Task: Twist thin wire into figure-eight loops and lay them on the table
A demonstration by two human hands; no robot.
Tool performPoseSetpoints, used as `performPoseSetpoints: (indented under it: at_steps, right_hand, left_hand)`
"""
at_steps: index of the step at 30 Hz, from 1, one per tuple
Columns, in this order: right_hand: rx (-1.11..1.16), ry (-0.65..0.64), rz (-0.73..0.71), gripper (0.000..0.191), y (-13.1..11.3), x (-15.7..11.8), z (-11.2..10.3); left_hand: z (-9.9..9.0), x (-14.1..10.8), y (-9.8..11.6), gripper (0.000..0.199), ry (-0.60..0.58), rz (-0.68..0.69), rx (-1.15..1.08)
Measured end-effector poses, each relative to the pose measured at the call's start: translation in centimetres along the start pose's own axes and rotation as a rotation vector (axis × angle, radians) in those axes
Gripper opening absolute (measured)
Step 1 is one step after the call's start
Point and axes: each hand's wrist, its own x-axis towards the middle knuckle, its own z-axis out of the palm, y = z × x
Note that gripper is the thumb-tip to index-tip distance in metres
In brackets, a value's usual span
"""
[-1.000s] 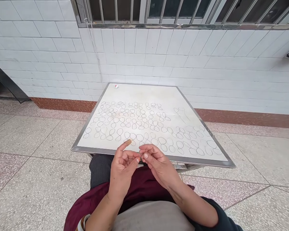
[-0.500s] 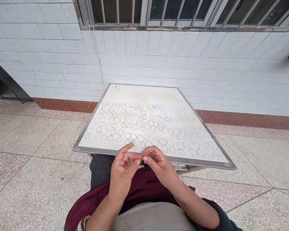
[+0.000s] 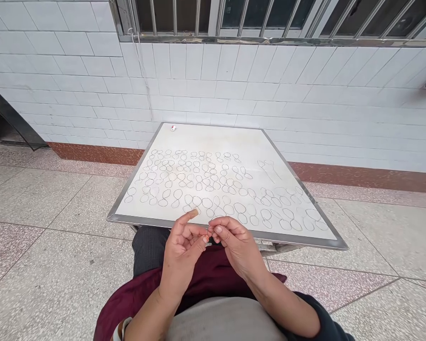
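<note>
My left hand (image 3: 181, 251) and my right hand (image 3: 237, 246) meet just over the near edge of a white-topped table (image 3: 213, 139). Their fingertips pinch a small thin object (image 3: 209, 232), mostly hidden and too small to name. A tan adhesive bandage (image 3: 193, 213) wraps the tip of one left-hand finger. Several dozen thin dark oval loops (image 3: 199, 189) lie in rows across the tabletop, with the nearest just beyond my fingers. I cannot tell whether they are loose wire or marks on the surface.
A metal rim (image 3: 227, 231) edges the table. A small red-and-white item (image 3: 173, 128) sits near the far edge. Behind stands a white tiled wall (image 3: 206, 80) beneath a barred window (image 3: 262, 19). Speckled floor tiles (image 3: 57, 265) spread around. A maroon cloth (image 3: 213, 274) lies over my lap.
My right hand has moved slightly left and closer to my left hand. The fingertips stay together on the small object.
</note>
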Motion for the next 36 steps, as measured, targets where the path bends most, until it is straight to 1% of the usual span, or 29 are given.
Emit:
performPoseSetpoints:
  at_steps: [3,7,11,15,21,23,27,30,33,36]
  right_hand:
    - [0.047,0.009,0.005,0.009,0.0,-0.1,0.1]
    - [0.064,-0.039,0.036,0.017,0.0,-0.3,0.0]
    - [-0.032,-0.072,0.031,0.009,-0.2,-0.3,-0.2]
    - [-0.098,-0.108,0.042,0.006,-0.4,-0.3,-0.5]
    - [-0.071,-0.136,0.067,0.008,-0.7,-0.2,-0.5]
    - [-0.133,-0.144,0.051,0.008,-0.8,-0.1,-0.6]
    - [-0.292,-0.119,0.002,0.008,-1.2,-0.2,-0.9]
    - [-0.328,-0.125,-0.017,0.006,-1.1,-0.4,-1.2]
    - [-0.225,-0.071,-0.056,0.003,-0.9,-0.3,-1.2]
    - [-0.083,0.06,-0.087,0.004,-0.9,0.1,-1.1]
  left_hand:
    - [0.2,-0.1,0.2,0.051,-0.006,-0.015,0.011]
    - [0.5,-0.2,0.5,0.051,0.012,-0.002,0.037]
    - [0.4,-0.2,0.4,0.049,0.024,-0.014,0.067]
    - [-0.2,0.0,0.2,0.051,-0.036,-0.067,0.114]
    - [-0.7,0.2,0.6,0.048,-0.114,-0.117,0.179]
    - [-1.0,0.3,0.8,0.047,-0.148,-0.117,0.204]
    - [-1.7,0.2,1.2,0.048,-0.212,-0.09,0.32]
    - [-2.2,0.1,1.5,0.048,-0.237,-0.056,0.424]
    - [-2.7,0.1,1.9,0.048,-0.249,-0.026,0.484]
    - [-3.7,0.4,2.6,0.046,-0.222,-0.018,0.499]
